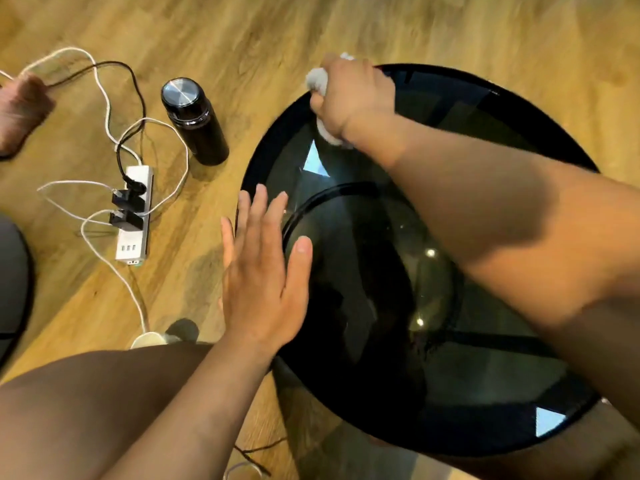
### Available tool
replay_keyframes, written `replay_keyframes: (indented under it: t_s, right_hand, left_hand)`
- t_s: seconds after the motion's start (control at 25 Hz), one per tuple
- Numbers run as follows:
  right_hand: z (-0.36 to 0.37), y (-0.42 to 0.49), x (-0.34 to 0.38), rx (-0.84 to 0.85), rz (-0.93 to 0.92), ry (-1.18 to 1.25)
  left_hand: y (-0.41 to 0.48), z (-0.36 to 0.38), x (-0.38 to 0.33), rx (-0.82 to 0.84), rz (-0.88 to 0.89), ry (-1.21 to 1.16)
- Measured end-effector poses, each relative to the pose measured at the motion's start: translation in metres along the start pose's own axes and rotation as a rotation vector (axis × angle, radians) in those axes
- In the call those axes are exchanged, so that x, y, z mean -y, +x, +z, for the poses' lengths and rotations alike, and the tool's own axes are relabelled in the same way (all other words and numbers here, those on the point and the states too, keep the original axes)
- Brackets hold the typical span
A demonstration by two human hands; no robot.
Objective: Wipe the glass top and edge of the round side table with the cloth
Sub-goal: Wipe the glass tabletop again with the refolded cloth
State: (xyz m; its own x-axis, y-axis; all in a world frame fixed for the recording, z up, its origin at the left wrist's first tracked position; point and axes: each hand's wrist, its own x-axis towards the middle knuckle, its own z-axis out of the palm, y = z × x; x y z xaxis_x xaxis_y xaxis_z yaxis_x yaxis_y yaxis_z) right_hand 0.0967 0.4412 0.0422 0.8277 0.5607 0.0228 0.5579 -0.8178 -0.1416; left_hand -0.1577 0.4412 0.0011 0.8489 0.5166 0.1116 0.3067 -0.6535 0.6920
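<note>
Cloth (pixel 317 81) mostly buried under the right hand (pixel 353 98), only pale wads showing at the upper left and below the wrist; both motion-blurred. Right forearm covers much of the bench (pixel 263 157) glass. Foot (pixel 20 109) cut off at the left edge. Dark object (pixel 10 282) at left edge unidentifiable.

Both forearms are bare all the way up, no sleeves, no watch, no rings or bands that I can spot. The left hand (pixel 263 282) has short trimmed nails, no polish. The right hand (pixel 353 98) is a bit motion-blurred, also nothing worn on it
</note>
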Motion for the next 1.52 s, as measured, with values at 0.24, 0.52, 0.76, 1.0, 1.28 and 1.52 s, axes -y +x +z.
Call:
replay_keyframes:
  t_s: [0.24,0.52,0.76,1.0,1.28,1.52]
  right_hand:
    - [-0.025,0.001,-0.156,-0.020,0.329,-0.049]
    - [-0.049,-0.204,-0.263,0.058,0.534,-0.160]
    - [-0.021,-0.301,-0.083,0.066,0.181,0.004]
    - [-0.008,-0.285,0.007,0.131,-0.320,0.115]
    - [0.005,-0.071,-0.021,-0.055,-0.048,-0.012]
    - [-0.007,-0.030,-0.052,-0.075,0.127,0.176]
  left_hand:
    - [0.000,0.000,-0.001,-0.021,-0.036,-0.024]
    - [-0.003,-0.003,-0.007,-0.085,-0.150,-0.136]
    - [-0.009,-0.009,-0.019,-0.122,-0.243,-0.267]
    - [-0.004,-0.004,-0.007,-0.237,-0.292,-0.510]
    - [-0.004,-0.003,-0.002,-0.166,-0.289,-0.470]
    - [-0.003,-0.001,-0.001,-0.153,-0.300,-0.433]
